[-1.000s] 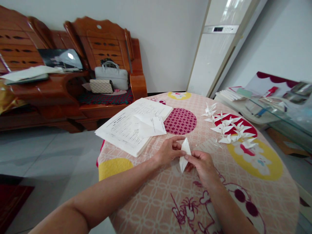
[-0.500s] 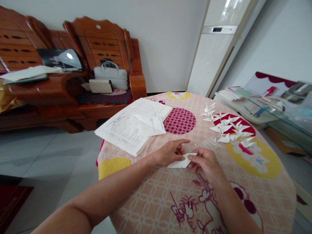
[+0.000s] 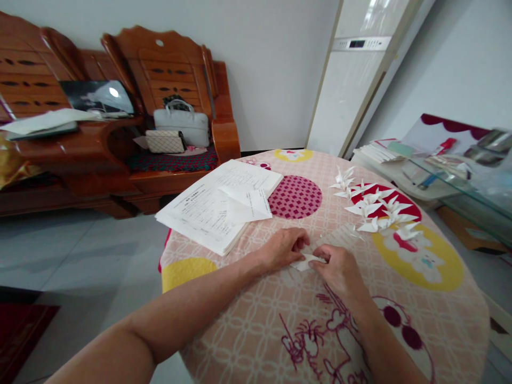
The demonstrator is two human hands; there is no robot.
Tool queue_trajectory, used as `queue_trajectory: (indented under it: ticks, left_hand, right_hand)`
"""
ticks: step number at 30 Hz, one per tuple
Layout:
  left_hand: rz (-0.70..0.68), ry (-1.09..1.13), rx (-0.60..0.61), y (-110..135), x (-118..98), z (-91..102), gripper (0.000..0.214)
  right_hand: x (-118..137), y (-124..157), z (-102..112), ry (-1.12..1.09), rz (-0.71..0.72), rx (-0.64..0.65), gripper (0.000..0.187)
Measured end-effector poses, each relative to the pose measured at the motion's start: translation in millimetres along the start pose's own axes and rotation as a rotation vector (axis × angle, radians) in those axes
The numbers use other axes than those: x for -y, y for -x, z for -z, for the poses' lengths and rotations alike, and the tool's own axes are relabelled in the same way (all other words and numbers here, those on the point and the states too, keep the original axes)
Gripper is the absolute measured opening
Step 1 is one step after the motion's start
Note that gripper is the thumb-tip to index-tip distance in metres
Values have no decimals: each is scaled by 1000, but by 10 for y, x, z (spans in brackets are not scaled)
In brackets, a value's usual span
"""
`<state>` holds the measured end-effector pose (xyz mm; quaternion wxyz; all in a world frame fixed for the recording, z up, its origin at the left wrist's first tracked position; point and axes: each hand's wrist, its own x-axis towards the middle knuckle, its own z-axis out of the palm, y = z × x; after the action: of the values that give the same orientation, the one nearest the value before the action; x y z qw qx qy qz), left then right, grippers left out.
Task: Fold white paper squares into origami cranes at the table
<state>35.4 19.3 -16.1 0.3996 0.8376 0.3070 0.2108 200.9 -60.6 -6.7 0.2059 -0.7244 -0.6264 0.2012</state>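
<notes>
A small folded piece of white paper [image 3: 305, 262] lies low over the patterned tablecloth [image 3: 256, 330], between my two hands. My left hand [image 3: 285, 247] pinches its left side, fingers curled. At its right end my right hand [image 3: 335, 264] grips the edge between thumb and fingers. Parts of the paper are hidden under the fingertips. Beyond the right hand, several white origami cranes [image 3: 376, 208] sit grouped on the cloth. Left of the hands lies a stack of printed sheets [image 3: 200, 208] with a loose creased paper [image 3: 244, 205] on top.
Small paper scraps [image 3: 340, 234] lie just past my right hand. A glass-topped side table [image 3: 452, 184] with papers and other items stands close on the right. Behind are wooden chairs [image 3: 172, 64] holding a grey handbag [image 3: 182, 125], and a tall white air conditioner [image 3: 340, 96].
My left index finger, stretched out before, is now curled in. Both hands have shifted slightly on the paper, which now shows less of its surface and looks narrower.
</notes>
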Motion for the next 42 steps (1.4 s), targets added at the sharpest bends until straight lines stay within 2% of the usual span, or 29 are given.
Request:
queue_trajectory:
  ticks: [4, 7, 12, 16, 24, 27, 30, 35, 42]
  left_hand:
    - [-65, -71, 0, 15, 6, -7, 10]
    - [-132, -135, 12, 60, 5, -17, 9]
    - [-231, -214, 69, 182, 2, 33, 13]
    - [-275, -245, 91, 239, 23, 72, 16]
    - [-291, -242, 167, 245, 36, 161, 19]
    - [-275, -310, 160, 268, -13, 171, 18]
    - [-266, -401, 140, 295, -49, 140, 19]
    - [-303, -511, 139, 322, -55, 88, 13]
    - [-304, -522, 137, 317, -44, 79, 19]
  right_hand:
    - [44, 43, -10, 198, 213, -112, 13]
    - [49, 53, -37, 189, 359, -96, 14]
    - [33, 39, -59, 75, 416, -51, 22]
    - [25, 39, -67, 75, 481, -47, 23]
    - [-26, 48, -63, 82, 523, 46, 23]
    - [-32, 50, -30, 61, 517, 77, 17]
    - [-31, 57, -10, 69, 506, 97, 19]
    - [-17, 71, -12, 105, 499, 79, 19]
    - [-2, 90, -5, 88, 506, 59, 17]
